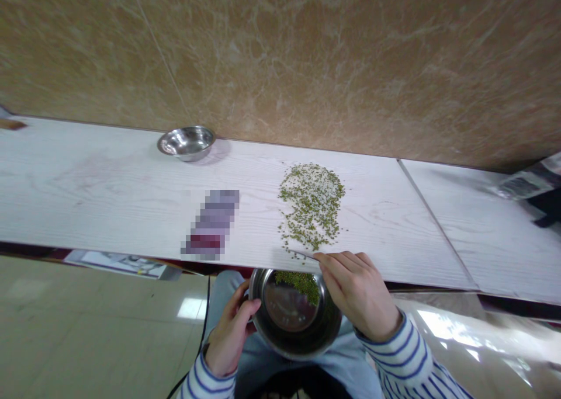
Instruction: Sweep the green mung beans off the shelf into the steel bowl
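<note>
Left hand (231,328) clasping bowl (287,318) | right hand (357,291) pinching thin tool (305,254), grip end hidden

Brightly lit, apparently from overhead, with white glare on the floor (131,311) and glints in the small steel bowl (187,144), shadowed softly at right on the table (381,212). Darker inside the large steel bowl (298,345). Soft toward the edges, stretched at far right, pixelated over one patch (210,225) left of centre.
</note>
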`<state>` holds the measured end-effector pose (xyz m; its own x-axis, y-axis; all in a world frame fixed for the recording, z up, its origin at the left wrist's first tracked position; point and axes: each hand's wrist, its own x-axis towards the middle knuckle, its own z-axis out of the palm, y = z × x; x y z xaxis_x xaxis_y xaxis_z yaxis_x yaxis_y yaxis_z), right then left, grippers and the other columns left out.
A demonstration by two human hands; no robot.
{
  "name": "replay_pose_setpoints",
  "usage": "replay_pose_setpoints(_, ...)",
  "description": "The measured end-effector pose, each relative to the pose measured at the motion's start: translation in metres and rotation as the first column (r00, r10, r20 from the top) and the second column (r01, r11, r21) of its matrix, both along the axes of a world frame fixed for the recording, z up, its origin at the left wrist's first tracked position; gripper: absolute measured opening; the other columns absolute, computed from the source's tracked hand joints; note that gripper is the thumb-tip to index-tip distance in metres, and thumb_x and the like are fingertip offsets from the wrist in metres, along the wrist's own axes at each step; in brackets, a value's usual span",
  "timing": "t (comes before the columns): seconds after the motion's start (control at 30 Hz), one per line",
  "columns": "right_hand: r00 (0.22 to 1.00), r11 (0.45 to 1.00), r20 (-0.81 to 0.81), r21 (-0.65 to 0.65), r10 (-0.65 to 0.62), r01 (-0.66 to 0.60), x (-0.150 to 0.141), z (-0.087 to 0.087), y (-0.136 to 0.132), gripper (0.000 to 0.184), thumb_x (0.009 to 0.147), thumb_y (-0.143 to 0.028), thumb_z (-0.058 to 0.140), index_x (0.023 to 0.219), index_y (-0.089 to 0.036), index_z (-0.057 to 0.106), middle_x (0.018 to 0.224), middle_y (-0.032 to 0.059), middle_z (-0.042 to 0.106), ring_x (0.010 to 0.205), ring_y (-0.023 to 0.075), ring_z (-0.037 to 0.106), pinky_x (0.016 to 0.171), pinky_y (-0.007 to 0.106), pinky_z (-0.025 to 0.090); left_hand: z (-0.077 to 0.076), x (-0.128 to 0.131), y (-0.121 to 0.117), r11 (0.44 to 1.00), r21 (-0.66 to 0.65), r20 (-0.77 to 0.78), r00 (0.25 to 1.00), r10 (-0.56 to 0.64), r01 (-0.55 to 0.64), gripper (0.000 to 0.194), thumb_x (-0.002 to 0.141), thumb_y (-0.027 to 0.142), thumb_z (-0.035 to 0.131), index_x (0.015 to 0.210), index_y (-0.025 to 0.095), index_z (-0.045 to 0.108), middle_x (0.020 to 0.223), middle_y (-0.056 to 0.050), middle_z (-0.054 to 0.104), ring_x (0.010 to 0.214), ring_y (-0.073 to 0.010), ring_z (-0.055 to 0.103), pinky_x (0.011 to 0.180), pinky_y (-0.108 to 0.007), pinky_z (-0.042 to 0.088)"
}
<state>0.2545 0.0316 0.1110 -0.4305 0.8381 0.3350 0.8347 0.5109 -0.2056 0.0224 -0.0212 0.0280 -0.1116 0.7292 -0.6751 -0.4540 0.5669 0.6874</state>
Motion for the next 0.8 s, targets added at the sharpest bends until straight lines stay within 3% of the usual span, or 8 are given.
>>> replay_pose_setpoints(0.2,0.999,1.000,-0.036,-0.002,0.008,-0.008,0.0000,0.0011,-0.0019,0.024,0.099,-0.016,0.048,0.115,-0.019,0.066,0.090,0.0030,0.073,0.084,0.0167,0.065,0.073,0.032,0.037,0.0003,0.0008,0.0014,1.000,-0.001,0.003,1.000,-0.008,0.008,0.058,0.068,0.031,0.073,0.123,0.020,0.061,0.099,-0.006,0.076,0.076,-0.0193,0.067,0.065,-0.029,0.052)
replay_pose_setpoints(0.4,1.000,1.000,0.000,0.005,0.010,-0.010,-0.0045,0.0012,0.0012,0.022,0.097,-0.015,0.050,0.110,-0.019,0.067,0.090,0.0034,0.074,0.084,0.0160,0.065,0.073,0.032,0.038,0.0041,0.0014,0.0003,1.000,-0.009,-0.002,1.000,0.015,-0.015,0.058,0.066,0.032,0.075,0.121,0.021,0.062,0.102,-0.005,0.076,0.093,-0.0240,0.068,0.068,-0.029,0.052)
replay_pose_setpoints(0.8,0.999,0.999,-0.012,0.014,-0.036,0.036,0.0026,-0.0001,0.0034,0.023,0.100,-0.018,0.045,0.111,-0.018,0.065,0.090,0.0046,0.073,0.083,0.0165,0.066,0.072,0.032,0.039,-0.0005,0.0008,0.0004,1.000,-0.013,0.001,1.000,0.018,-0.018,0.060,0.065,0.033,0.076,0.122,0.022,0.063,0.109,-0.006,0.075,0.090,-0.0225,0.068,0.068,-0.029,0.053)
